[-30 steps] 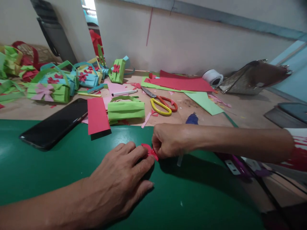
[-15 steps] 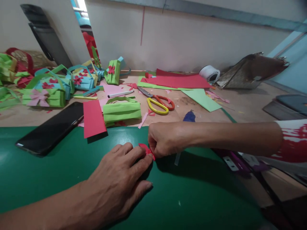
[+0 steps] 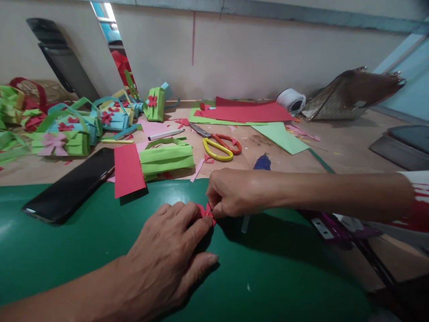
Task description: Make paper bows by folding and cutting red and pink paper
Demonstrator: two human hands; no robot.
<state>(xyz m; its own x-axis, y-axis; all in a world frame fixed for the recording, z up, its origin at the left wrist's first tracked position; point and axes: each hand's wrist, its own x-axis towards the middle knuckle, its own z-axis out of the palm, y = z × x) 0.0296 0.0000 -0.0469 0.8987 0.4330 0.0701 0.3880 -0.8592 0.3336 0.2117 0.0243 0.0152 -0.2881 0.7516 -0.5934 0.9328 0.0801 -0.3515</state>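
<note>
A small red paper flower (image 3: 207,214) lies on the green surface (image 3: 288,277) between my hands. My left hand (image 3: 170,246) is palm down, holding the flower against the surface with its fingertips, the thumb spread apart. Its fingers cover part of the petals. My right hand (image 3: 231,193) is closed in a pinch at the flower's right edge; the fingertips are partly hidden. Beyond the right forearm pokes a dark blue object (image 3: 262,162), mostly covered by the arm. A clear stick (image 3: 246,223) sticks out below that arm.
Scissors (image 3: 223,145), a green folded paper piece (image 3: 167,158), a red card (image 3: 130,170) and a black phone (image 3: 72,185) lie ahead. Several paper bags (image 3: 63,141) crowd the left. Red sheets (image 3: 251,110), a white ribbon roll (image 3: 291,101) and a brown bag (image 3: 338,100) stand farther back.
The flower has turned a little under my fingers, and its middle now shows more. Both hands stay on it, the right one shifting slightly. The camera view has moved a little.
</note>
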